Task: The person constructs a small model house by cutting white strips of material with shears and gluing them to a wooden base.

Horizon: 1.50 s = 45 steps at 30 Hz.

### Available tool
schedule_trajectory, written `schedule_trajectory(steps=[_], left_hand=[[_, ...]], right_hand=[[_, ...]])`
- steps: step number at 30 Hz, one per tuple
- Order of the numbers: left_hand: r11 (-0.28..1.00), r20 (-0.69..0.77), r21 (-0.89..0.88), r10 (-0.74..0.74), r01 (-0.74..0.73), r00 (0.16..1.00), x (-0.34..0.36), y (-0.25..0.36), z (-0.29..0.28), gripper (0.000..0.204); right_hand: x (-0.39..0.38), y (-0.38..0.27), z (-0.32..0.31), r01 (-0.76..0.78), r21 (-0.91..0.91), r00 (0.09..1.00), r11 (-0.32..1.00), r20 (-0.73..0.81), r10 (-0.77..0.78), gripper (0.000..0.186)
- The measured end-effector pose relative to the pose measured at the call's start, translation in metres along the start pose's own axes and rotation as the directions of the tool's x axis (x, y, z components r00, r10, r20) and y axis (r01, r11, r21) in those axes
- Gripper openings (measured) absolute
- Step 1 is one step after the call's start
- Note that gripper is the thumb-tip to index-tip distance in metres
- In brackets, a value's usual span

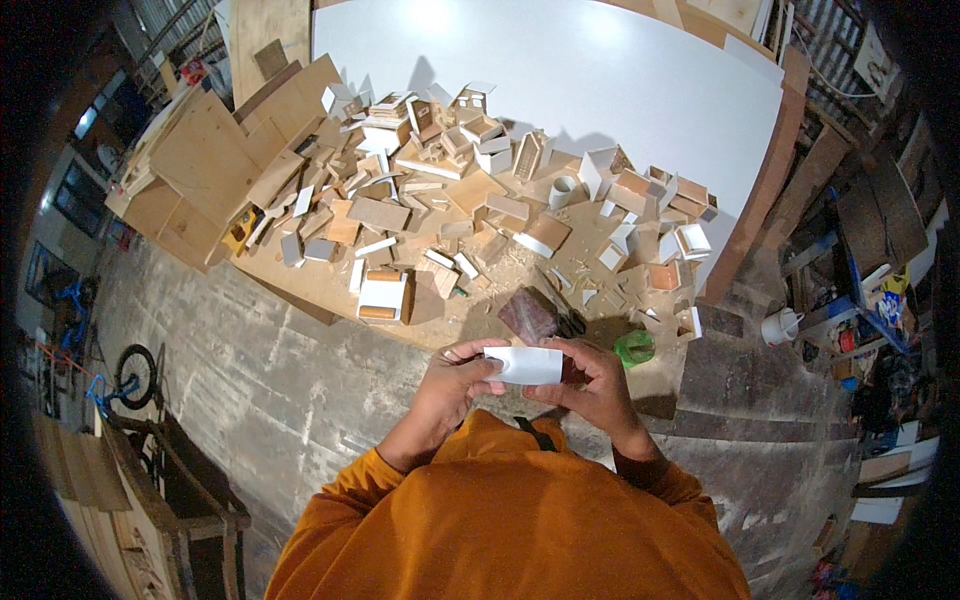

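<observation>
Holding white piece by left end in left hand, by right end in right hand, equally near both. Running lengthwise left to right, roughly parallel to near edge of desk, appearing just short of dark reddish block.

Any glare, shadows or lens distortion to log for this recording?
Head view: two glare patches at the top of the white panel, shadows cast on it behind small wooden models; head view: fisheye bending, dark rim; head view: the held white piece shows little surface detail.
</observation>
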<state>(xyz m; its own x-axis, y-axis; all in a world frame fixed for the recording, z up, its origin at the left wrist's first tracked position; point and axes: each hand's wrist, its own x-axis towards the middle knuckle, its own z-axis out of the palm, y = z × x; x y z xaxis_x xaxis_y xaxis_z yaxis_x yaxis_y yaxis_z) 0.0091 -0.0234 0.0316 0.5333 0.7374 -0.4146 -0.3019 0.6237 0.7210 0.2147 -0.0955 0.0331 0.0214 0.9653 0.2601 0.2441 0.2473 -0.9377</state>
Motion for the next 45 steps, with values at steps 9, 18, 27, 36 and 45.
schedule_trajectory(steps=[9, 18, 27, 36, 45], left_hand=[[0.889, 0.304, 0.210, 0.336, -0.407, 0.891, -0.010, -0.001, 0.012, 0.055], [0.886, 0.306, 0.145, 0.382, -0.439, 0.872, -0.014, -0.002, 0.016, 0.055], [0.839, 0.190, 0.240, 0.453, -0.488, 0.871, -0.013, -0.011, 0.014, 0.041], [0.860, 0.103, 0.152, 0.477, -0.488, 0.873, -0.011, -0.012, 0.022, 0.018], [0.831, 0.108, 0.152, 0.524, -0.535, 0.845, -0.009, -0.009, 0.028, 0.012]], right_hand=[[-0.005, -0.008, 0.000, -0.261, 0.349, 0.957, 0.900, -0.028, 0.288, 0.039], [-0.003, -0.023, 0.007, -0.172, 0.319, 0.970, 0.932, -0.108, 0.216, 0.034], [-0.005, -0.025, 0.008, -0.162, 0.284, 0.967, 0.945, -0.147, 0.210, 0.031], [-0.006, -0.015, 0.005, -0.212, 0.196, 0.964, 0.957, -0.119, 0.238, 0.022], [-0.002, -0.018, 0.007, -0.123, 0.282, 0.978, 0.951, -0.126, 0.164, 0.013]])
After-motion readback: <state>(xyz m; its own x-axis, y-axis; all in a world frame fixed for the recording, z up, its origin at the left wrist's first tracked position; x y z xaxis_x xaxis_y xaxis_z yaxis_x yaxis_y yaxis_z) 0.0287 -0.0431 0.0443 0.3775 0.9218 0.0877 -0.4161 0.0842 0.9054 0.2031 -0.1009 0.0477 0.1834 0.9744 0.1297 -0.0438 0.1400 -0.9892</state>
